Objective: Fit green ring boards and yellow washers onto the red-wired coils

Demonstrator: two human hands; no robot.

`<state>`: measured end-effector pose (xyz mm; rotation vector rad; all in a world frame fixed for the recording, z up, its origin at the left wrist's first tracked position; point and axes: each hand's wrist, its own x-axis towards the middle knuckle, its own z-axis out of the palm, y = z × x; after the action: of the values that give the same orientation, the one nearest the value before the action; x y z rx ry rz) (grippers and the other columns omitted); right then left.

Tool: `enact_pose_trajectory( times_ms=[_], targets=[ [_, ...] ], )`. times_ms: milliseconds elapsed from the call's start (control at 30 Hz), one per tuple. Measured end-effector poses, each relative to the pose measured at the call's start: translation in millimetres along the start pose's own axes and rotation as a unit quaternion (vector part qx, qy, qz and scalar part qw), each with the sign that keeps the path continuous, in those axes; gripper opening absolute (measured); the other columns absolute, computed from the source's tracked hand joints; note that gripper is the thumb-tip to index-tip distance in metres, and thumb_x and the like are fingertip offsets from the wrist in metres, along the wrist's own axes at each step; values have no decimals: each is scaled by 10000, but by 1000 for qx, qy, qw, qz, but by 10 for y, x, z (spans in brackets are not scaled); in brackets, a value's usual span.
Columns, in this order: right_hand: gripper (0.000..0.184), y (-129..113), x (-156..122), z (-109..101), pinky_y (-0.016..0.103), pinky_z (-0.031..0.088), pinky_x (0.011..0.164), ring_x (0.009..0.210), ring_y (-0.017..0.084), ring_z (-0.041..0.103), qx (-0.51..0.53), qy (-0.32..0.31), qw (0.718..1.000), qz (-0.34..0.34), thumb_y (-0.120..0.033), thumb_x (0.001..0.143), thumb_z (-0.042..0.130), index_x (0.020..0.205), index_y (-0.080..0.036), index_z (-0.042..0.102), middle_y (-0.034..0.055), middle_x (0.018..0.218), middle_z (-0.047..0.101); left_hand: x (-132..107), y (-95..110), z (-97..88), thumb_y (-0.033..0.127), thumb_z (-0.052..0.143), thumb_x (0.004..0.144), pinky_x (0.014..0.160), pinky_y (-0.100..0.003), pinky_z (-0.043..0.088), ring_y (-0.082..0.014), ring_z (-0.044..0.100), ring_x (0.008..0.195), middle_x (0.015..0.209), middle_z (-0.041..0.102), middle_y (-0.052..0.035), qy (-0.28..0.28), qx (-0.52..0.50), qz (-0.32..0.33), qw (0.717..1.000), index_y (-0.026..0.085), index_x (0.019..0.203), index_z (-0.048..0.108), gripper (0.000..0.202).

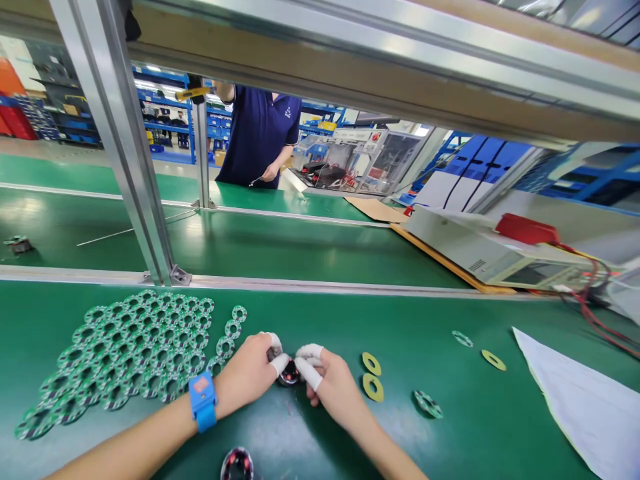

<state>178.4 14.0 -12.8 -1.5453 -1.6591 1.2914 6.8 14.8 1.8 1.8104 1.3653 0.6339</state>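
Note:
My left hand (253, 373) and my right hand (333, 387) meet over the green mat, both pinching a small round dark part (289, 377) between fingertips in white finger cots. A blue wrist strap (203, 402) sits on my left wrist. Left of my hands lies a spread of several green ring-shaped circuit boards (130, 353). Two yellow rings (372, 375) lie just right of my right hand, and a green ring board (427, 403) lies beyond them. Another round dark part (237, 465) rests at the bottom edge.
An aluminium post (125, 153) rises at the left. A person in a dark blue shirt (260, 133) stands across the bench. A white instrument (495, 257) with red leads sits at the right, white paper (585, 400) in front of it. A green ring (463, 339) and a yellow ring (493, 360) lie near the paper.

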Motion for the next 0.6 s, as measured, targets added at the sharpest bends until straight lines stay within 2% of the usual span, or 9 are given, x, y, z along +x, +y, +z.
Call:
enact_pose_trajectory(
  times_ms=[100,333,500,600],
  targets=[
    [335,-21,8,74,194,366,326,353,83,428,37,-6,999,16,-481,670,522,760,-159,527,-47,504,494,-20,-2,55,197,438,796,567,-245,367,-141,533,584,634,575,2,10,-3,2,1000,166,721,551,139],
    [322,9,13,72,187,369,321,346,76,422,52,-4,999,13,-475,665,521,734,-161,513,-60,470,485,-34,36,68,173,458,797,559,-235,352,-140,534,593,635,567,-1,19,20,-1,1000,171,699,540,128],
    [240,35,-20,153,186,343,320,353,82,423,66,24,998,-3,-427,685,490,690,-188,467,-60,486,474,-56,4,179,135,432,824,613,-247,362,-152,536,656,718,578,-25,54,99,5,994,177,710,504,142],
    [199,43,-47,192,189,336,334,366,88,431,59,44,997,-24,-394,712,458,666,-201,445,-61,493,452,-76,-13,238,118,414,837,647,-254,372,-162,545,696,758,576,-33,55,143,5,988,181,734,500,148]
  ],
)
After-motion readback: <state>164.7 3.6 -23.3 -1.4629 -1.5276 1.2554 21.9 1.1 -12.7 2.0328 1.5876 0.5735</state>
